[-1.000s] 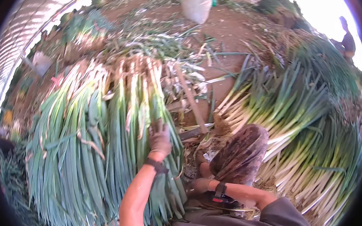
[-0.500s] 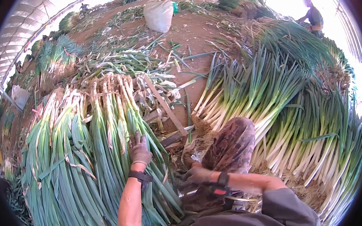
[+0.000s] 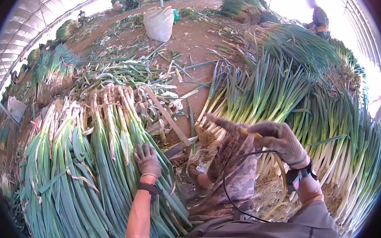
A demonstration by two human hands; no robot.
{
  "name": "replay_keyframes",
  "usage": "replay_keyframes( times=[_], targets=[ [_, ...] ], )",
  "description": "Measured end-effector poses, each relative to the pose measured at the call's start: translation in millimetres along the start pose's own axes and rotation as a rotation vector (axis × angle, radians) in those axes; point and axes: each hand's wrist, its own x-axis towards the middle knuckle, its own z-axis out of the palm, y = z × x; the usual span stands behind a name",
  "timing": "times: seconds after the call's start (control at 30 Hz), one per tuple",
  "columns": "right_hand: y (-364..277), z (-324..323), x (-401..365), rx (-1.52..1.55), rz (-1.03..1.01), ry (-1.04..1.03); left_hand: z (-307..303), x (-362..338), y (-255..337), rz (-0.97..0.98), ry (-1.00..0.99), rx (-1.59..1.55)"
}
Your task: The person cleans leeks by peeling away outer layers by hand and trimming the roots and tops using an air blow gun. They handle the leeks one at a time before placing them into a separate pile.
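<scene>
My left hand (image 3: 147, 161), in a knit glove, lies flat with fingers spread on a thick bundle of green onions (image 3: 108, 137). That bundle is tied near its pale root end. On the right, my gloved right hand (image 3: 279, 139) is raised above my camouflage-clad knee. Its thumb and fingers are closed on a yellowish strap (image 3: 283, 178), which hangs down in a curve. A thin black cord (image 3: 225, 186) loops beside it. More green onions with white stalks (image 3: 323, 154) lie beneath and beyond this hand.
A wooden stick (image 3: 167, 116) lies between the piles, among loose trimmed leaves (image 3: 122, 75). Farther back stand a white sack (image 3: 159, 24) and a pole. Another person (image 3: 319, 17) is at the upper right, behind heaped onions (image 3: 299, 47).
My right hand has risen from beside my leg and moved right, bringing the strap and cord into sight. My left hand stays on the bundle. The view has shifted slightly.
</scene>
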Motion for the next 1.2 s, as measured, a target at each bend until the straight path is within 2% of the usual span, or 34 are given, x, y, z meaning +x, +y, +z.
replay_keyframes(
  times=[0.03,0.1,0.13,0.2,0.23,0.3,0.33,0.37,0.43,0.47,0.53,0.63,0.67,0.77,0.87,0.93,0.97,1.0,1.03,1.07,1.13,1.2],
  targets=[
    [-1.8,0.1,-0.5,-0.033,-0.009,0.042,-22.8,-0.7,7.7,0.026,-0.140,-0.077],
    [3.5,17.5,7.5,-0.299,-0.105,0.012,-86.1,-7.4,21.5,0.062,-0.426,-0.230],
    [10.9,24.9,12.4,-0.430,-0.153,-0.002,-58.6,1.6,11.5,0.155,-0.439,-0.592],
    [34.0,36.6,22.6,-0.769,-0.461,-0.040,-99.0,-10.4,17.7,0.208,-0.576,-1.365],
    [35.7,49.0,23.9,-0.726,-0.469,-0.080,-119.9,-16.6,24.4,0.231,-0.630,-1.758],
    [50.1,67.5,30.7,-0.567,-0.505,-0.168,-140.0,-20.8,36.8,0.191,-0.734,-2.112],
    [65.2,73.0,32.2,-0.601,-0.490,-0.175,-144.6,-20.9,41.0,0.169,-0.785,-2.287],
    [69.2,79.7,32.5,-0.583,-0.447,-0.234,-144.8,-21.0,43.5,0.106,-0.727,-2.363],
    [89.1,87.8,33.6,-0.502,-0.510,-0.331,-141.5,-23.4,46.3,-0.026,-0.608,-2.505],
    [97.5,89.7,31.9,-0.605,-0.420,-0.373,-132.7,-27.1,45.3,-0.216,-0.547,-2.496],
    [114.5,93.1,28.0,-0.806,-0.232,-0.459,-103.2,-29.1,39.0,-0.210,-0.392,-2.509],
    [143.1,91.1,22.0,-0.940,-0.367,-0.372,-93.6,-24.3,23.2,-0.215,-0.259,-2.458],
    [139.5,87.8,22.8,-0.958,-0.213,-0.436,-89.8,-24.0,18.3,-0.247,-0.220,-2.411],
    [144.6,71.3,23.9,-1.154,-0.117,-0.478,-76.1,-22.8,2.3,-0.316,-0.106,-2.282],
    [161.8,40.2,30.9,-1.310,-0.210,-0.699,-67.2,-20.2,-7.3,-0.450,-0.020,-2.171],
    [155.3,26.4,38.3,-1.164,-0.172,-0.731,-62.4,-22.5,-10.1,-0.451,0.010,-2.134],
    [131.9,21.8,42.0,-0.894,-0.241,-0.771,-58.0,-24.5,-15.5,-0.438,0.012,-2.126],
    [117.9,18.4,47.1,-0.763,-0.126,-0.788,-61.5,-26.5,-16.5,-0.468,0.009,-2.104],
    [112.2,8.4,56.0,-0.639,-0.140,-0.776,-65.6,-26.2,-15.8,-0.486,0.011,-2.082],
    [89.2,1.0,65.5,-0.632,-0.140,-0.700,-65.7,-27.6,-17.8,-0.493,-0.027,-2.079],
    [68.5,-24.7,88.0,-0.577,-0.252,-0.385,-55.9,-25.0,-20.4,-0.494,-0.099,-2.076],
    [30.5,-47.4,135.3,-0.547,-0.544,-0.039,-55.0,-25.7,-16.2,-0.505,-0.118,-2.035]
  ],
)
